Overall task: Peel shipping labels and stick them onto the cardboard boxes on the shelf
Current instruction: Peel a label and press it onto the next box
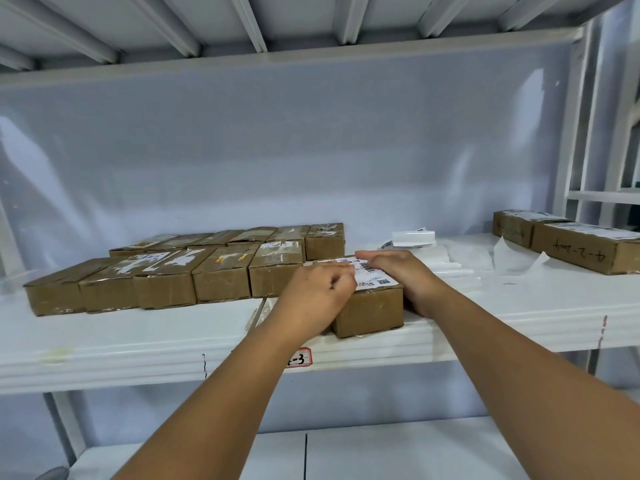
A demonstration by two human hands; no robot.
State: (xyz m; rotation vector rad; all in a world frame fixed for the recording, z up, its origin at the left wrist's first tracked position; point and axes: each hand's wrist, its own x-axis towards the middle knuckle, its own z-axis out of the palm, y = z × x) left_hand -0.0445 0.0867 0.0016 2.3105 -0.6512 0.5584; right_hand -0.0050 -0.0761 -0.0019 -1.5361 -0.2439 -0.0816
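White shelf [138, 341], cardboard box [369, 313] at front edge, label [372, 271] on top. Left hand [318, 289] curled at label's left edge, pinch unclear; right hand [398, 275] flat along box's right side. Label likely thin, floppy, tacky: handle by edges.

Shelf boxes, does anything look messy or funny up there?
Yes. Peeled white backing papers lie loose and curled on the shelf, right of the box being labelled. That box sits forward of the neat rows, whose tops carry torn sticker scraps.

Boxes [221, 275] — matt brown cardboard, scuffed; label [372, 273] — white paper; shelf [138, 341] — smooth white-painted metal
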